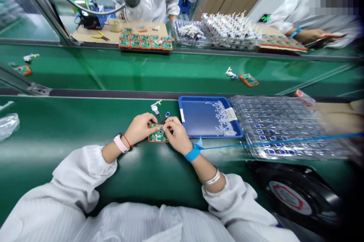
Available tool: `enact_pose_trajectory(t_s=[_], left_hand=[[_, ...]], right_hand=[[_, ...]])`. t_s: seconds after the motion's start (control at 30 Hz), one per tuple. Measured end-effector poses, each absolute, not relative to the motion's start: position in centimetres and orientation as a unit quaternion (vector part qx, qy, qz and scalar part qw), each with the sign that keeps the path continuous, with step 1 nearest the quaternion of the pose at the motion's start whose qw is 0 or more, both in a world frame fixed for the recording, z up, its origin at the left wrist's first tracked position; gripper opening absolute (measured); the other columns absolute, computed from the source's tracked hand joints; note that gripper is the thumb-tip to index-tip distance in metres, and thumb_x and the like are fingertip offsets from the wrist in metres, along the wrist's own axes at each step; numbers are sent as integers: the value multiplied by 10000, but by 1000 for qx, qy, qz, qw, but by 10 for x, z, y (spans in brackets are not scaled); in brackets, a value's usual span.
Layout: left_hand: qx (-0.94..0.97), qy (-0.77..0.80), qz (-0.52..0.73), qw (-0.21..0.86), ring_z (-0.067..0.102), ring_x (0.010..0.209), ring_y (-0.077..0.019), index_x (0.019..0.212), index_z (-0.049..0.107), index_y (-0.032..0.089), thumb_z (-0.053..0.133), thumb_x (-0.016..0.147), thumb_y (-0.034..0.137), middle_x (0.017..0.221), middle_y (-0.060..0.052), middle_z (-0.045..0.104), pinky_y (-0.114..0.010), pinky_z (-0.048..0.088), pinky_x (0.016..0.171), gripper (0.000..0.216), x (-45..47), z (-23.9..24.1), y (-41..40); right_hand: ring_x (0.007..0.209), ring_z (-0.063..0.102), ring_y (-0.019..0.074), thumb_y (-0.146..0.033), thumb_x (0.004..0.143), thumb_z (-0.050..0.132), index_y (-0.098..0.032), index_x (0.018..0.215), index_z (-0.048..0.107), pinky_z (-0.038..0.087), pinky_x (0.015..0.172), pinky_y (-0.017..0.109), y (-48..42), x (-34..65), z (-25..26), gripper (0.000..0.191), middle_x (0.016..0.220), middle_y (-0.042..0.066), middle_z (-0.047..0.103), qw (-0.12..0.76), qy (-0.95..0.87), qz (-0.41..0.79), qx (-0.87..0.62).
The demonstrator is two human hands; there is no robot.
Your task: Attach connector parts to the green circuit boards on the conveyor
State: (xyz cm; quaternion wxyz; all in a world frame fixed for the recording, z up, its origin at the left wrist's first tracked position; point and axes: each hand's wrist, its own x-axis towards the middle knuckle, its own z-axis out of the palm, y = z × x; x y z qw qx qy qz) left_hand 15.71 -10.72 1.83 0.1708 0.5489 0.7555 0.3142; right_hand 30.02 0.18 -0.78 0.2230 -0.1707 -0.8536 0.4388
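A green circuit board [158, 136] in an orange frame lies on the green work surface in front of me. My left hand [138, 129] grips its left side, thumb over the top. At the board's upper right corner, my right hand [178, 135] is closed in a pinch; what sits between its fingertips is too small to make out. Just beyond the board is a white plastic part [155, 109] with a yellow tip, its dark wires running toward the board. A small blue-faced module [167, 114] rests near my right fingers.
To the right stands a blue tray [182, 128] with small translucent pieces. Beside it are clear plastic trays [284, 128] of blue-faced modules, and a black fan [295, 192]. A blue wrist cord [227, 146] stretches rightward. Beyond runs a green belt [159, 71] carrying boards; co-workers sit across.
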Motion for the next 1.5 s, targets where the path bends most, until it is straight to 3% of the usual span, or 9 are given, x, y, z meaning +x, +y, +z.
enact_pose_trajectory(t_s=[0.17, 0.33, 0.53, 0.67, 0.87, 1.0, 1.2, 1.4, 1.5], left_hand=[[675, 683, 248, 125, 505, 1111, -286, 1234, 498, 216, 697, 692, 531, 1206, -102, 585, -418, 394, 923, 658, 163, 16, -129], [657, 694, 249, 155, 563, 1001, -268, 1259, 473, 233, 710, 689, 477, 1147, -101, 611, -417, 438, 865, 664, 160, 25, -130], [471, 680, 493, 272, 636, 886, -202, 1200, 444, 176, 678, 718, 425, 1016, -105, 664, -357, 487, 804, 591, 104, 52, -88], [403, 706, 576, 86, 620, 966, -219, 1197, 439, 159, 683, 703, 438, 1102, -137, 629, -353, 476, 828, 618, 53, 61, -43], [455, 789, 410, -57, 599, 997, -266, 1203, 481, 159, 723, 678, 406, 1081, -132, 641, -392, 452, 869, 628, 8, 33, -18], [488, 800, 340, -72, 591, 1003, -282, 1128, 564, 156, 717, 686, 402, 1081, -133, 644, -392, 430, 892, 529, -7, 22, -27], [405, 782, 431, -197, 566, 863, -187, 828, 633, 169, 557, 813, 404, 864, -38, 648, -291, 420, 798, 248, -19, 61, -47], [416, 783, 432, -165, 306, 492, -98, 491, 322, 179, 375, 899, 433, 488, 32, 264, -246, 253, 510, 484, -3, 56, -60], [482, 793, 361, -94, 300, 450, -102, 458, 276, 186, 362, 883, 449, 447, 26, 259, -260, 226, 490, 507, 13, 31, -60]], right_hand=[[926, 522, 182, -167, 845, 469, -184, 760, 542, 439, 831, 343, -1, 310, 8, 113, 940, 72, 519, 292, -850, 414, -146], [936, 534, 192, -198, 851, 490, -185, 794, 554, 446, 837, 361, 24, 322, 21, 86, 946, 77, 534, 368, -843, 352, -174], [953, 531, 230, -272, 814, 517, -177, 791, 576, 452, 856, 422, 94, 343, 5, 114, 951, 101, 536, 418, -827, 253, -279], [945, 528, 255, -300, 771, 522, -184, 757, 574, 443, 868, 456, 133, 360, -13, 128, 907, 105, 535, 422, -821, 190, -336], [875, 536, 260, -321, 756, 512, -194, 709, 564, 439, 847, 461, 155, 371, -29, 144, 832, 101, 552, 414, -830, 142, -346], [853, 546, 257, -307, 736, 525, -200, 681, 559, 439, 840, 448, 157, 370, -34, 125, 819, 97, 567, 396, -839, 144, -345], [886, 541, 256, -279, 745, 525, -196, 685, 561, 425, 856, 427, 158, 375, -25, 109, 835, 100, 567, 378, -839, 134, -366], [888, 537, 243, -184, 783, 451, -177, 744, 570, 428, 845, 384, 168, 391, -16, 126, 847, 119, 599, 328, -848, 111, -401], [923, 537, 245, -134, 781, 431, -152, 825, 601, 424, 873, 378, 172, 394, -15, 176, 910, 134, 612, 304, -858, 105, -401]])
